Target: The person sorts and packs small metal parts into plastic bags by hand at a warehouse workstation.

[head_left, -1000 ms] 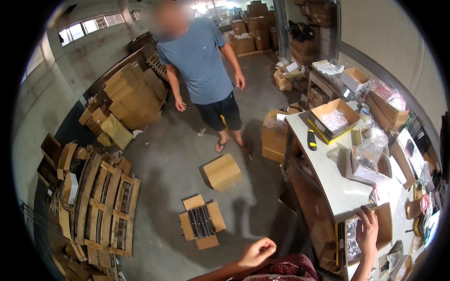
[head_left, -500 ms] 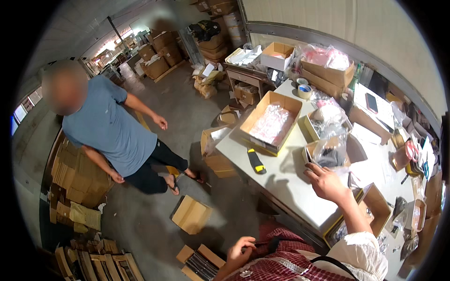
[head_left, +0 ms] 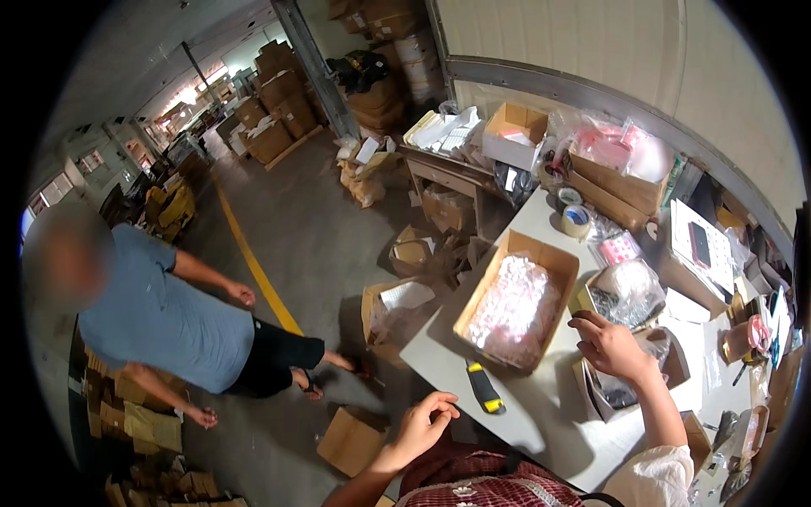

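Head view, taken near to far with the white table (head_left: pixel 541 422) as landmark. Closest in, off the table's near-left edge, the left hand (head_left: pixel 422 427) hangs in the air with fingers loosely curled inward; nothing seems to be in it, and it touches nothing. Just beyond it, on the near end of the table, lies a yellow-and-black utility knife (head_left: pixel 484 389), untouched.

Further along, over the table's middle right, the right hand (head_left: pixel 610 346) reaches out, fingers bent and narrowed, fingertips at the rim of a small open carton (head_left: pixel 621 393) lined with clear plastic; whether it pinches the plastic or only rests there I cannot tell. Left of that hand sits a long cardboard box (head_left: pixel 515 308) filled with small clear packets. Just beyond the hand, a bag of dark small parts (head_left: pixel 625 291). At the table's far end, a roll of tape (head_left: pixel 576 221).

Judgement: the reach into the carton goes best with the free hand brought up to steady the carton's wall, since light card slides on a smooth top. Keep the wrist clear of the knife.

Off the table's left side, on the floor, a person in a blue shirt (head_left: pixel 160 321) stands well apart.
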A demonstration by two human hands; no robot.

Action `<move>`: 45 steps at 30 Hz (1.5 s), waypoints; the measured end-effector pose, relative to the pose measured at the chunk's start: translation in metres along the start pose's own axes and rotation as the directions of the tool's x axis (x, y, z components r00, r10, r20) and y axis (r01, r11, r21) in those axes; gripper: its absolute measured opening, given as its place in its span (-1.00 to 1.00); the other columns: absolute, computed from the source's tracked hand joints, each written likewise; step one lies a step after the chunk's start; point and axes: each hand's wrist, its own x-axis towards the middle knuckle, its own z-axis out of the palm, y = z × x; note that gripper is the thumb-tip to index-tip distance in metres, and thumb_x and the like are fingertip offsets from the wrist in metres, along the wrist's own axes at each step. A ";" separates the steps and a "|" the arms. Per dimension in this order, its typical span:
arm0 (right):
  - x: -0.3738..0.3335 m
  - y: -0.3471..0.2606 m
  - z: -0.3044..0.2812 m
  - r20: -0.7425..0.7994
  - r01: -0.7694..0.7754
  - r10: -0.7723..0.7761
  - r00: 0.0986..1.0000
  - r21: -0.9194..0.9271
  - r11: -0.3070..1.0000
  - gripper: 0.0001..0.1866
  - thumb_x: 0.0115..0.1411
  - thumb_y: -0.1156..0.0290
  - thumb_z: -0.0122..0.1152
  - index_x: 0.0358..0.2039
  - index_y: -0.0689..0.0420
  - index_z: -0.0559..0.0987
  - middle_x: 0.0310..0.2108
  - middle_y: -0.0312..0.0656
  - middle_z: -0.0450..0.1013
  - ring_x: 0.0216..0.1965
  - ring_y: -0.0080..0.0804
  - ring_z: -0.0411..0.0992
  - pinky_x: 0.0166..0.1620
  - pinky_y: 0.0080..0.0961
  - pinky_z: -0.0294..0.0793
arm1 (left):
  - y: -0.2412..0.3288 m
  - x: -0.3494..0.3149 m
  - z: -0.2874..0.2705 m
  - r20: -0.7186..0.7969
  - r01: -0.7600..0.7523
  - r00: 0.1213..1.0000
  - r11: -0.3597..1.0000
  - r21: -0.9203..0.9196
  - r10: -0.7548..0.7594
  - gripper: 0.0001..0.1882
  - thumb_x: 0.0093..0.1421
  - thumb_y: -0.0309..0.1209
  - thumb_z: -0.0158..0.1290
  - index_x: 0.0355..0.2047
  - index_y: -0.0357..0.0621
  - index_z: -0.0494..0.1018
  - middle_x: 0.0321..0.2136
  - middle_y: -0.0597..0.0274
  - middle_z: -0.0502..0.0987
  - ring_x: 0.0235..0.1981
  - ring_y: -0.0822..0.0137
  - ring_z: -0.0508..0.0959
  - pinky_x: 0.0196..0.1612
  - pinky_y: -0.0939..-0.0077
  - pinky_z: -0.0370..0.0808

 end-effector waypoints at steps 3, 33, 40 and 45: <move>0.059 0.003 0.007 -0.034 -0.053 0.059 0.998 0.162 0.985 -0.59 0.08 0.53 0.15 0.00 0.17 0.49 0.03 0.00 0.43 -0.15 0.03 0.52 -0.13 -0.19 0.56 | -0.020 0.066 -0.045 0.049 -0.020 0.999 1.000 -0.017 0.021 -0.75 0.28 -0.59 0.02 -0.03 -0.25 0.44 -0.34 0.21 0.67 -0.24 0.48 0.61 -0.09 0.55 0.49; 0.439 0.192 0.209 -0.306 -0.982 0.936 0.172 -0.134 0.136 0.25 -0.19 0.26 0.38 0.43 0.32 -0.15 0.48 0.13 -0.23 0.48 0.18 -0.29 0.38 0.35 -0.38 | -0.124 0.804 -0.112 0.105 -0.546 0.790 0.616 0.567 0.604 -0.45 0.12 -0.49 0.11 0.15 -0.25 0.30 0.25 -0.05 0.31 0.26 -0.13 0.24 0.30 0.04 0.21; 0.439 0.197 0.211 -0.343 -0.984 0.925 0.162 -0.123 0.126 0.13 -0.13 0.40 0.27 0.43 0.31 -0.10 0.48 0.12 -0.24 0.49 0.17 -0.29 0.39 0.32 -0.39 | -0.117 0.880 -0.109 -0.073 -0.318 0.882 0.704 0.634 0.465 -0.51 0.29 -0.26 0.02 0.18 -0.19 0.33 0.27 0.02 0.29 0.33 -0.04 0.15 0.31 -0.10 0.12; 0.441 0.196 0.207 -0.313 -0.984 0.938 0.152 -0.138 0.113 0.06 -0.06 0.43 0.19 0.42 0.35 -0.11 0.48 0.13 -0.25 0.48 0.20 -0.28 0.39 0.32 -0.38 | -0.136 0.911 -0.149 -0.261 0.033 0.951 0.786 0.617 0.165 -0.39 0.14 -0.31 0.14 0.18 -0.27 0.31 0.11 -0.14 0.43 0.24 -0.07 0.30 0.28 -0.03 0.18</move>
